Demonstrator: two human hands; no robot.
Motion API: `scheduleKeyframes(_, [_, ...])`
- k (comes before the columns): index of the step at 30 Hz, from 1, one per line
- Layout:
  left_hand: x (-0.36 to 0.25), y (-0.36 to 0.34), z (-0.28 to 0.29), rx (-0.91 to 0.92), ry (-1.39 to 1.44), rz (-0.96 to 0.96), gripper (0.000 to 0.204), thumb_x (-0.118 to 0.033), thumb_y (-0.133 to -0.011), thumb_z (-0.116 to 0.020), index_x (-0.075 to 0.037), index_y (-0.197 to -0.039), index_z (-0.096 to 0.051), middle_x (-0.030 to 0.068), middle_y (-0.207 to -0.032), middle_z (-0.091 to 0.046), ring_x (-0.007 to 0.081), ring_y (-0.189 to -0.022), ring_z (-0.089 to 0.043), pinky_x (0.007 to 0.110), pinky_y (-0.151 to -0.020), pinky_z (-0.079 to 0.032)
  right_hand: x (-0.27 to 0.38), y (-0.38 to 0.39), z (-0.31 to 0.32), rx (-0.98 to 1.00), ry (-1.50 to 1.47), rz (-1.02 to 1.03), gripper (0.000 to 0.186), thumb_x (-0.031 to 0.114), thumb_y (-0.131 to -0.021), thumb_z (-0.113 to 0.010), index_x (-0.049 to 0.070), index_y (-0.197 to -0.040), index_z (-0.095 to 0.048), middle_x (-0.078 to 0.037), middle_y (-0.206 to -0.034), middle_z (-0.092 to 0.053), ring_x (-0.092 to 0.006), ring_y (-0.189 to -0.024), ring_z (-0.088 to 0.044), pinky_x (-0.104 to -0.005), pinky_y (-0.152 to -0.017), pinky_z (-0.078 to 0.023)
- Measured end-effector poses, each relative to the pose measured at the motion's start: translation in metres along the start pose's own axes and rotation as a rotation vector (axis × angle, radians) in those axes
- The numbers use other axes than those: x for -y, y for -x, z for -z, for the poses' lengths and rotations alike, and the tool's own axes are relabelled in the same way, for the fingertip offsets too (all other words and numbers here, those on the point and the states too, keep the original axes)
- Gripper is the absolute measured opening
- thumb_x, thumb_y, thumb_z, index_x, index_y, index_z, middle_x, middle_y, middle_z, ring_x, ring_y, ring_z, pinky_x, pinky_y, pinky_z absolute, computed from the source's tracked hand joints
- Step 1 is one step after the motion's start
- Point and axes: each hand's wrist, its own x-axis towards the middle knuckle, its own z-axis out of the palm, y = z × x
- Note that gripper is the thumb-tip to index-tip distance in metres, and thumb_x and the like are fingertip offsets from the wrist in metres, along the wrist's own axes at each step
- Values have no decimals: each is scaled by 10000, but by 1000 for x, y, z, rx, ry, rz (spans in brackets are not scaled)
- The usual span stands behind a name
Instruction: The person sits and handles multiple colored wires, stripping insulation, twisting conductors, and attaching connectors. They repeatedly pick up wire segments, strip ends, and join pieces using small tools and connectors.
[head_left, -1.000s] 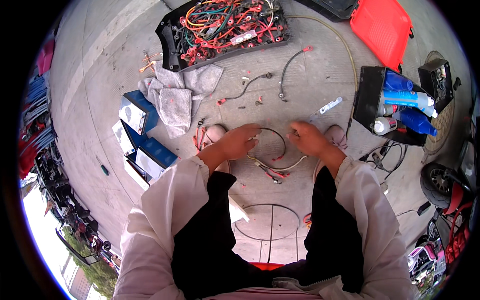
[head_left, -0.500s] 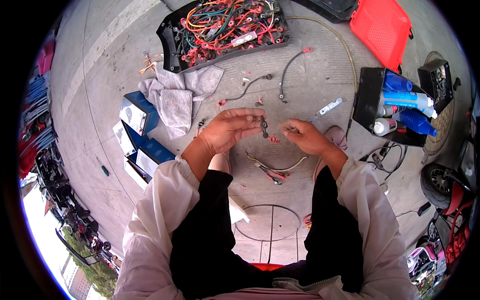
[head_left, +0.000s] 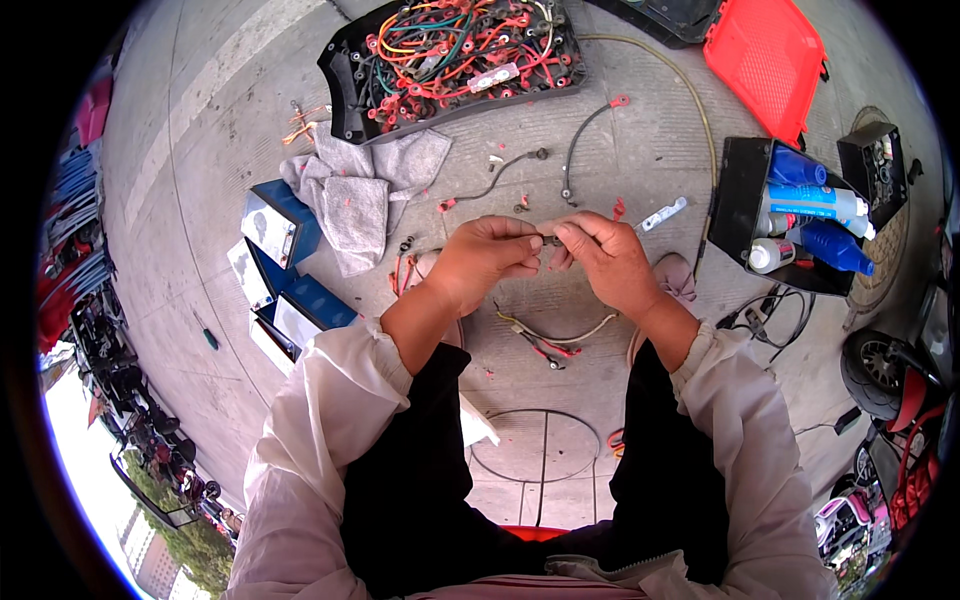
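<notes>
My left hand (head_left: 482,262) and my right hand (head_left: 612,262) meet above the floor between my knees. Fingertips of both are closed on a small dark cable terminal (head_left: 548,240), mostly hidden by the fingers. Just beyond the right knuckles shows a small red piece (head_left: 619,209); I cannot tell whether it lies on the floor. A utility knife (head_left: 664,214) with a pale handle lies to the right of that hand. Farther off are a dark cable with a red end (head_left: 493,184) and another dark cable (head_left: 574,146). Several short wires (head_left: 545,338) lie nearer me.
A black tray (head_left: 350,110) heaped with cables stands at the back. Left are a grey cloth (head_left: 355,205) and blue boxes (head_left: 290,265). To the right, a black box (head_left: 735,205) holds bottles, with a red lid (head_left: 765,65) behind it. Orange-handled scissors (head_left: 616,441) lie by my right leg.
My right hand has moved left and up to join the left, and its fingers now grip the dark terminal too. The red piece beyond the right knuckles has come into view.
</notes>
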Motion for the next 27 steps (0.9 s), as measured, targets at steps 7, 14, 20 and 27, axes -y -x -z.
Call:
scheduleKeyframes(7, [12, 0, -1, 118, -386, -237, 180, -151, -914, -653, -18, -1033, -673, 10, -855, -650, 72, -720, -592, 222, -706, -529, 14, 1, -1, -46, -327, -349, 334, 282, -984, -545, -36, -1019, -641, -54, -730, -631, -93, -638, -599, -236, -577, -494])
scheduleKeyframes(14, [-7, 4, 8, -33, -9, -3, 230, -213, -952, -598, -21, -1046, -686, -5, -785, -615, 69, -665, -574, 248, -628, -557, 4, -3, 27, -449, 513, 124, 339, 301, -989, -523, -12, -1057, -633, -91, -911, -658, -172, -824, -611, -306, -782, -480])
scheduleKeyframes(20, [-11, 7, 14, -99, 40, -1, 228, -204, -959, -587, -14, -1039, -684, -7, -779, -605, 69, -643, -562, 255, -625, -563, 15, 4, 36, -4, -202, -380, 519, 451, -1011, -371, 14, -1052, -647, -75, -846, -655, -124, -728, -598, -265, -616, -450])
scheduleKeyframes(27, [-12, 3, 19, -172, -60, -326, 223, -190, -968, -573, -11, -1046, -682, 9, -834, -626, 80, -650, -567, 245, -657, -540, 8, 4, 43, -67, -407, -489, 604, 535, -999, -324, -4, -1091, -581, -114, -872, -661, -172, -683, -625, -277, -586, -485])
